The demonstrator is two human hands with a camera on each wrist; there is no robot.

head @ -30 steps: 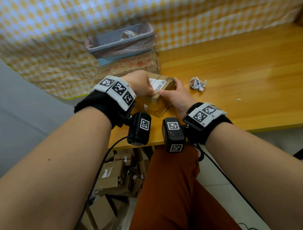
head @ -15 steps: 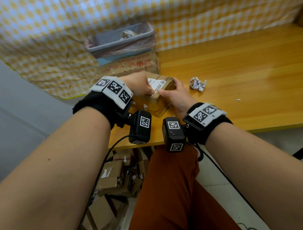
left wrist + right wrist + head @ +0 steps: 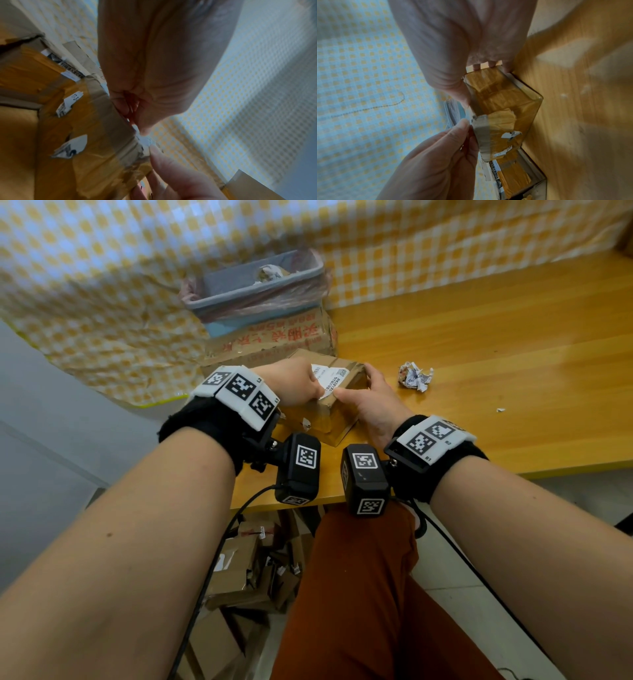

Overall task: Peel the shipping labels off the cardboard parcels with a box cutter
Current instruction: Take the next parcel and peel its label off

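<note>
A small brown cardboard parcel [image 3: 334, 409], its faces banded with glossy tan packing tape and flecked with torn white paper scraps, is sitting at the near edge of the smooth honey-coloured wooden table [image 3: 496, 344], in the middle of the head view. A white printed shipping label [image 3: 329, 380] is lying across its top face, its near corner lifting off the cardboard. The left hand [image 3: 294, 385] is reaching in from the left of the frame, its curled fingers pinching that lifted corner; the left wrist view is showing a thumb tip pressing on a ragged white scrap at the parcel's edge. The right hand [image 3: 368, 402] is clasping the parcel from the right, thumb along the near top edge just beside the label and fingers wrapping over the far side. A crumpled ball of white paper [image 3: 414, 375] is resting on the table to the right, well apart. Behind the parcel, a larger cardboard box with red printing [image 3: 274, 337] is carrying a grey-blue plastic bin lined with a thin pink bag [image 3: 253, 285]. A yellow-and-white chequered cloth [image 3: 102, 285] is filling the upper frame.
</note>
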